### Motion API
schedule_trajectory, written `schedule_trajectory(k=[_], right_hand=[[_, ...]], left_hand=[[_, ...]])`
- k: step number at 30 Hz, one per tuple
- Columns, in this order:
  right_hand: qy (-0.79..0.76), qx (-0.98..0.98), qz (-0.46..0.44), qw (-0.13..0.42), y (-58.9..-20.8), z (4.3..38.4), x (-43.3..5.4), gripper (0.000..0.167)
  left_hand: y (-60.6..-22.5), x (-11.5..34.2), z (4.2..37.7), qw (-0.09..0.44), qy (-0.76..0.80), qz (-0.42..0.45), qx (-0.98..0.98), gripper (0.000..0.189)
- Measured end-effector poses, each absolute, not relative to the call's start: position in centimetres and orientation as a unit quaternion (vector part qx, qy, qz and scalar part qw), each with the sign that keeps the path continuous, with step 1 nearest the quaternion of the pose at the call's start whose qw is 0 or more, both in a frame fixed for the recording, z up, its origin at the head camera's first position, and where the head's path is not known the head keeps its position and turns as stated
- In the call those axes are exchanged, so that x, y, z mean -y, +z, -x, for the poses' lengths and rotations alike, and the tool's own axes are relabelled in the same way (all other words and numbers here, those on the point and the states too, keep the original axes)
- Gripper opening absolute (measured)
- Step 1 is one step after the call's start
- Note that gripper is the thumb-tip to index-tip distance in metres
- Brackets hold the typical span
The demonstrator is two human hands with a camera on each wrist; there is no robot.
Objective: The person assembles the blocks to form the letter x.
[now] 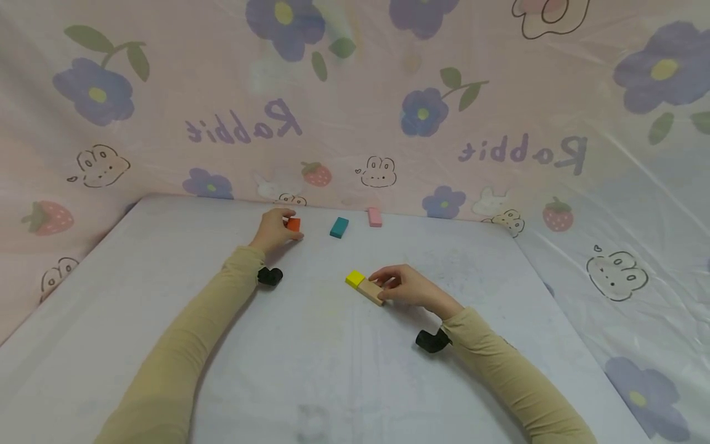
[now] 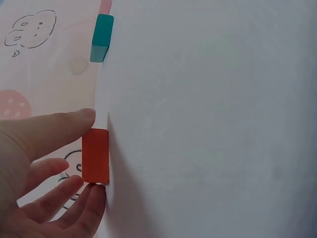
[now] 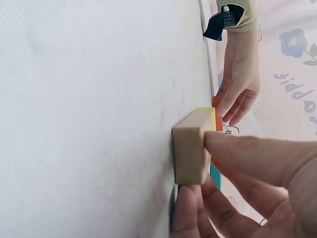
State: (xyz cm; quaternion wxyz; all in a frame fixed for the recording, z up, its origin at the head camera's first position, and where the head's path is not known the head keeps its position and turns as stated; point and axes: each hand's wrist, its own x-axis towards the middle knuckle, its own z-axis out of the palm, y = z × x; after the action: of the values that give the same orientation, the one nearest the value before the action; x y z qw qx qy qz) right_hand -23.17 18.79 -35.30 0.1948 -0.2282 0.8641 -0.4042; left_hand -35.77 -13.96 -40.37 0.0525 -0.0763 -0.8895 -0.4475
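Observation:
At the back of the table, my left hand [image 1: 273,229] has its thumb and fingers around the ends of an orange block [image 2: 95,156]. In the left wrist view the fingertips are at its lower end and the thumb is by its upper corner. Nearer the middle, my right hand [image 1: 407,287] holds a plain wooden block [image 3: 189,154], thumb on one face and fingers along the other side. The far end of this block meets a yellow block [image 1: 355,279], and the two form one line on the table.
A teal block [image 1: 339,227] lies right of the orange one, and a pink block [image 1: 375,217] sits farther right near the back edge. Behind the white table [image 1: 266,370] hangs a patterned curtain [image 1: 355,92]. Black wrist devices [image 1: 270,276] are worn at both cuffs.

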Motion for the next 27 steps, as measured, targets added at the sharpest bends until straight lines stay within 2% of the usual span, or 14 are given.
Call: schedule_trajectory(k=[7,15,27], right_hand=[[-0.399,-0.868,0.227,0.19,-35.5,23.2,-18.8,0.036],[-0.399,-0.871,0.221,0.185,-38.3,25.2,-19.7,0.037],[-0.396,-0.872,0.221,0.185,-38.3,25.1,-19.7,0.035]], left_hand=[[-40.1,14.1,35.8,0.037,-0.441,0.094,0.892,0.062],[-40.1,14.4,35.6,0.021,-0.448,0.104,0.888,0.063],[-39.8,15.0,35.6,-0.017,-0.439,0.127,0.89,0.061]])
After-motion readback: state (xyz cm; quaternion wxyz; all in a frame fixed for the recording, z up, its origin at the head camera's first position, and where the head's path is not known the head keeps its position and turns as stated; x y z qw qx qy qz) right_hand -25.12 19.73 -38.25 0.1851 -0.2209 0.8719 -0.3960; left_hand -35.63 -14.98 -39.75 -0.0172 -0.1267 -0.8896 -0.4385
